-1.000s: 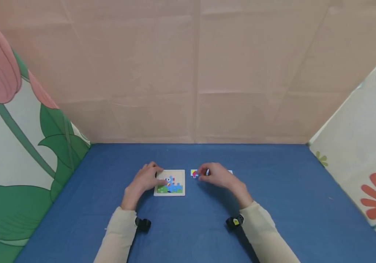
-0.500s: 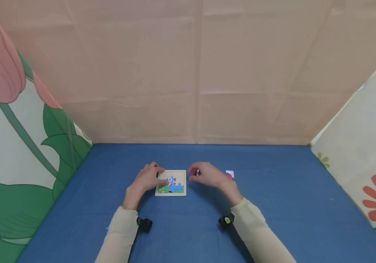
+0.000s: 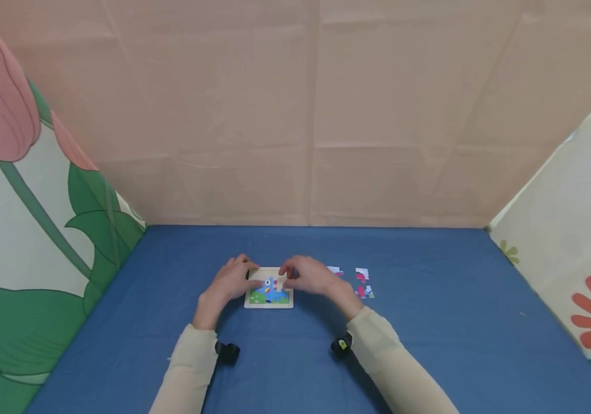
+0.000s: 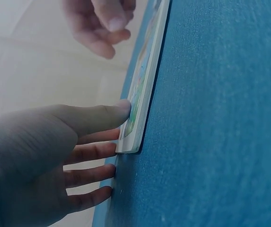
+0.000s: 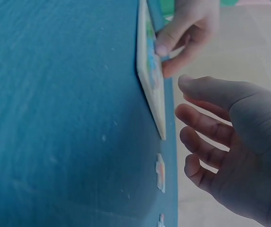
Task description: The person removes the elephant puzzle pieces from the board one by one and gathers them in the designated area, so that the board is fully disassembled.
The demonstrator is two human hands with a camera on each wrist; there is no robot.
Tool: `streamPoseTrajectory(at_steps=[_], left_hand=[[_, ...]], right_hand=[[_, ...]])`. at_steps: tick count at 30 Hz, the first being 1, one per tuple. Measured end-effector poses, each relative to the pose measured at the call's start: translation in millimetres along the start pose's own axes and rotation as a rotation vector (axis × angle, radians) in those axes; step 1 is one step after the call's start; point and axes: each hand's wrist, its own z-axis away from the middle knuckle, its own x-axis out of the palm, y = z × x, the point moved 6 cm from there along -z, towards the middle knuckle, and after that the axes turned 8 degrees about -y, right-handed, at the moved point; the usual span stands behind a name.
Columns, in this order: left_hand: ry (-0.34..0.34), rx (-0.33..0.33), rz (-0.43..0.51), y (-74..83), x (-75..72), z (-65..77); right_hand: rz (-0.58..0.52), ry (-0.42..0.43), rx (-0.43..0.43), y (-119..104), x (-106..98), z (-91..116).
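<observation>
My left hand [image 3: 226,279] holds the left side of a square wooden puzzle board [image 3: 268,305], its thumb laid over the face and its fingers along the far left edge. A blue bird picture over green is partly assembled on the board, its upper part bare wood. Over the board's right edge is my right hand [image 3: 308,276], thumb and forefinger bent toward each other. Its fingertips [image 5: 186,82] stand just off the board in the right wrist view; I cannot tell whether they pinch a puzzle piece.
Loose puzzle pieces lie right of the board: one white and pink [image 3: 335,270], another [image 3: 361,274] farther right, a third [image 3: 365,292] nearer. In the right wrist view a piece [image 5: 160,172] lies close to the board's end. Blue cloth [image 3: 275,362] covers the table; a beige wall stands behind.
My right hand has moved left from over the loose pieces to the board's right edge, uncovering pieces behind it. My left hand has stayed on the board.
</observation>
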Motion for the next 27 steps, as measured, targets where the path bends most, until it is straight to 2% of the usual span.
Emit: streamPoseTrajectory(at_steps=[8,15,23,27], left_hand=[[0.006,0.01,-0.013,-1.9,1.9,-1.8],[-0.008,0.009,0.012,1.0,0.9,-1.7],[0.005,0.02,0.012,2.1,-2.8,-1.0],[-0.01,0.017,0.008,-0.5,-1.1,-1.2]], right_hand=[[0.047,-0.042,0.028,-3,13,-14],[0.071,-0.084,0.051,-1,19,-17],[0.032,-0.116,0.057,-2,20,-21],[0.011,-0.128,0.081,0,23,-25]])
